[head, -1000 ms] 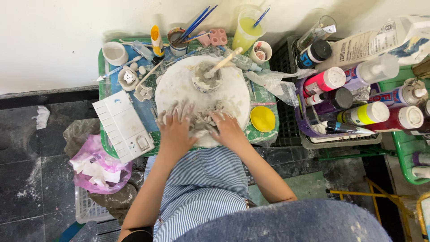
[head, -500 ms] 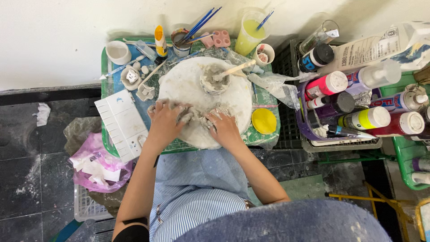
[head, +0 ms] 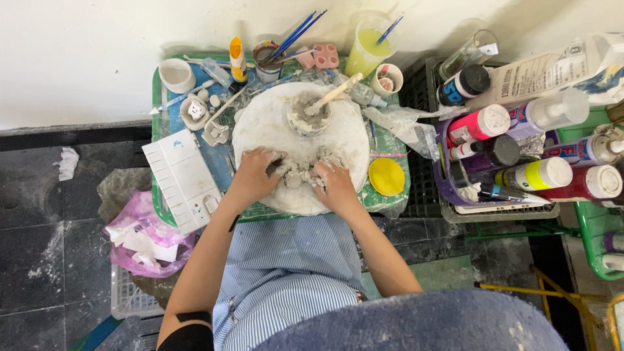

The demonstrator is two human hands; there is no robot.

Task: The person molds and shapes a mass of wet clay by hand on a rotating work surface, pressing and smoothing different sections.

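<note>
Left hand: the left hand (head: 255,174) has slid rightward onto the lump of wet grey-white clay (head: 296,175), fingers curled and pressing its left side.
Right hand: the right hand (head: 333,183) cups the other side as before, fingers bent.
Clay: it sits at the near edge of the round white plaster board (head: 260,123), now squeezed between both hands.
Nearby: small clay-smeared bowl with a wooden stick (head: 308,116), untouched.
</note>
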